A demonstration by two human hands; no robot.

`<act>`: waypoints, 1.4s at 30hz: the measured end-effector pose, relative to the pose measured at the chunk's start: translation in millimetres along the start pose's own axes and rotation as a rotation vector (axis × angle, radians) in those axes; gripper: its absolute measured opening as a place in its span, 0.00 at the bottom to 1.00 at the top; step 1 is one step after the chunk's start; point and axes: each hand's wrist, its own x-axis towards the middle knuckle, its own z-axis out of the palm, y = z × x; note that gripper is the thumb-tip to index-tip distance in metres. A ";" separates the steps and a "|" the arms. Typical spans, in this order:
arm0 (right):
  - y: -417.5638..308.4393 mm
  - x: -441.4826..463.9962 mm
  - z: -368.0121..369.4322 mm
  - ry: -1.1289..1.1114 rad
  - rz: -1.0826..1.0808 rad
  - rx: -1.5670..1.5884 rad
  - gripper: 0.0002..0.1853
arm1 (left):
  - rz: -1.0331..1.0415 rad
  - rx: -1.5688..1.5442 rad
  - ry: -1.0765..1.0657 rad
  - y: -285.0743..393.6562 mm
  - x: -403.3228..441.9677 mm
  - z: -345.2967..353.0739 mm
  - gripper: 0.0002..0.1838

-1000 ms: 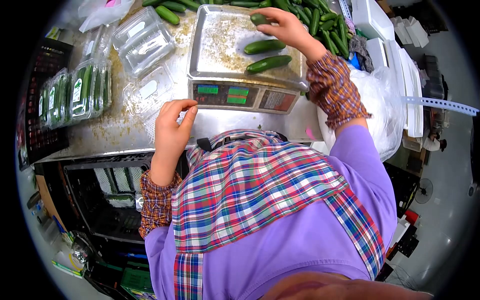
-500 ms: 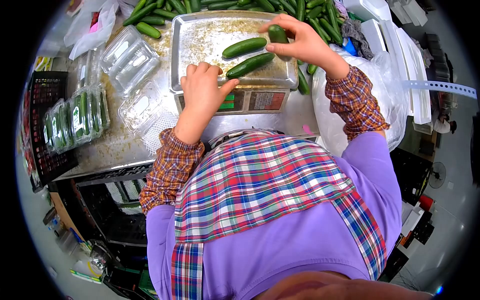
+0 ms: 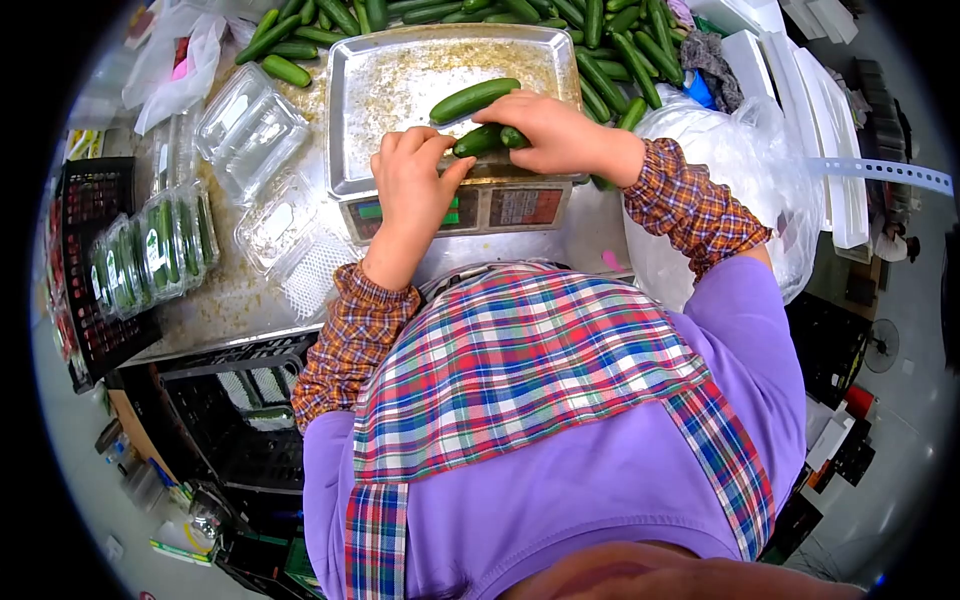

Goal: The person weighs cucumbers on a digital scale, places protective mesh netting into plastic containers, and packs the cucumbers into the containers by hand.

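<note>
On the metal tray [image 3: 380, 90] of a weighing scale [image 3: 480, 205], my right hand [image 3: 555, 133] closes round a cucumber [image 3: 513, 138] whose end shows by the thumb. Beneath that hand lies a second cucumber [image 3: 477, 141], near the tray's front edge. My left hand [image 3: 412, 185] has its fingertips at this second cucumber's left end, thumb and fingers curved about it. Behind both hands a third cucumber [image 3: 474, 101] lies on the tray, touched by neither palm.
A heap of cucumbers [image 3: 620, 50] lies behind and right of the scale. Clear clamshell boxes [image 3: 250, 130] sit left, with filled packs [image 3: 160, 250] beside a black crate [image 3: 95, 270]. A plastic bag [image 3: 720, 200] stands right; a net sleeve [image 3: 312, 275] lies near the front edge.
My right hand has brought its cucumber from the tray's back right down to the front cucumber. My left hand has come up from the scale's front onto the tray.
</note>
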 end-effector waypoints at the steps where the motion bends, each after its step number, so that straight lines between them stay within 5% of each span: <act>1: -0.1 1.0 1.6 -0.023 0.008 0.008 0.27 | 0.005 0.004 0.004 1.7 -0.6 -1.8 0.14; 20: -12.6 -5.4 2.0 0.030 -0.022 0.129 0.21 | 0.045 -0.185 0.097 19.7 -5.5 -18.8 0.16; 23: -17.8 -7.9 -19.6 0.164 0.189 0.336 0.21 | -0.024 -0.083 0.150 -11.6 -5.6 -25.2 0.15; 24: -16.1 -9.0 -31.3 0.131 0.472 0.594 0.22 | -0.040 -0.048 0.145 -19.2 -1.7 -28.7 0.15; 26: -15.6 -6.6 -49.6 0.254 0.588 1.060 0.22 | -0.072 0.014 0.136 -30.7 7.4 -33.4 0.15; 34: 13.7 -19.3 -54.1 0.474 0.755 1.662 0.22 | 0.040 0.357 -0.268 -15.8 49.6 12.3 0.25; 38: 9.2 -32.0 -49.6 0.456 0.743 1.680 0.21 | -0.199 -0.419 -0.237 -40.0 43.6 6.1 0.21; 39: 9.6 -34.7 -46.7 0.449 0.732 1.699 0.20 | -0.449 -0.718 -0.346 -34.9 40.9 -3.0 0.22; 42: 7.0 -30.7 -48.4 0.448 0.762 1.834 0.18 | -0.452 -0.786 -0.340 -19.6 39.6 -25.3 0.23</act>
